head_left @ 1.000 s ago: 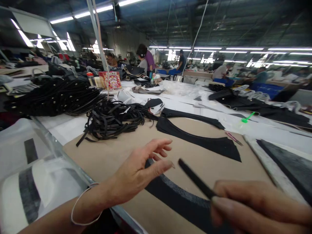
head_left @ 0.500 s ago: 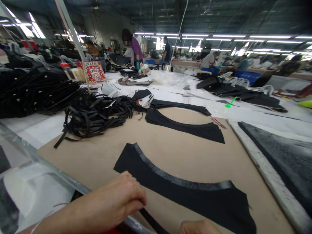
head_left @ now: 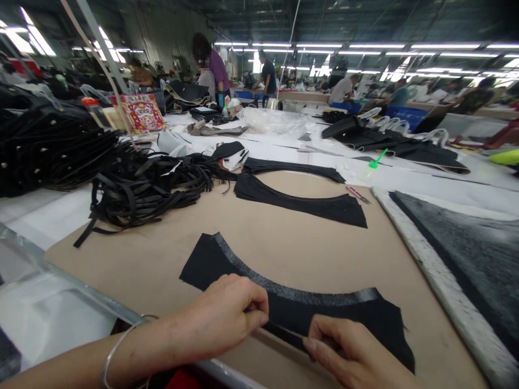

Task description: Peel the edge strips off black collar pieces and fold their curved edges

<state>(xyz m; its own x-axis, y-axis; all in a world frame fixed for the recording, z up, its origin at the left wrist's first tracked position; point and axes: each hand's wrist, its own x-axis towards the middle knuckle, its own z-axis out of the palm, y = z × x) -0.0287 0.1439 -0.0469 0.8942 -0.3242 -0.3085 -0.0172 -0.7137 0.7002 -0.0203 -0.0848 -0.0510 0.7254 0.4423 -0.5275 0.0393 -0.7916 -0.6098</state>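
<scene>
Tan surface [head_left: 279, 246] is exposed between curved black fabric panels [head_left: 294, 309]. Narrow black strip [head_left: 287, 336]: pinched by left hand [head_left: 233, 309], right hand [head_left: 344, 346].

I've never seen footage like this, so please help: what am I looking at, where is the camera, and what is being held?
There is no machine here. You see a person's own left hand and right hand, filmed by a camera worn on the head, facing forward and down. Both hands grip a thin dark strip. On the brown surface lies a curved black piece with a greyish band along its far edge. Beyond are more black pieces and a tangle of black straps.
</scene>
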